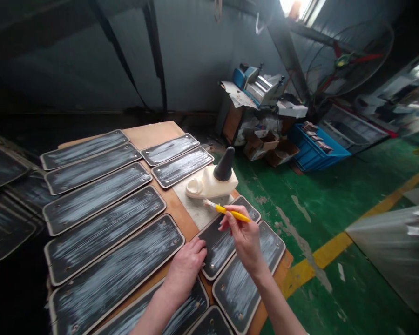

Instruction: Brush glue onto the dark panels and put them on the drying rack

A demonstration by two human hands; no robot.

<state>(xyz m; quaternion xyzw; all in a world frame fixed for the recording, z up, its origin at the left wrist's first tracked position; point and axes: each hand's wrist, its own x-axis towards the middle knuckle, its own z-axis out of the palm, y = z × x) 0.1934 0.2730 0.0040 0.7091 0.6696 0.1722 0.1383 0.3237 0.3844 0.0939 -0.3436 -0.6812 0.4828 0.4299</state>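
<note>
My right hand (243,237) pinches a yellow-handled brush (226,211), its bristle tip pointing left toward a white glue bottle with a black cone cap (214,181). The hand hovers over a short dark panel (219,242) that has little white glue on it. My left hand (186,266) lies with its fingers curled on that panel's near-left edge, holding it down. Another short panel (246,279), streaked white, lies just to the right.
Several long dark panels (101,232) brushed with white glue lie in rows across the wooden table (153,132). More panels (7,218) sit at the far left. Boxes, a blue crate (314,151) and a machine stand on the green floor beyond.
</note>
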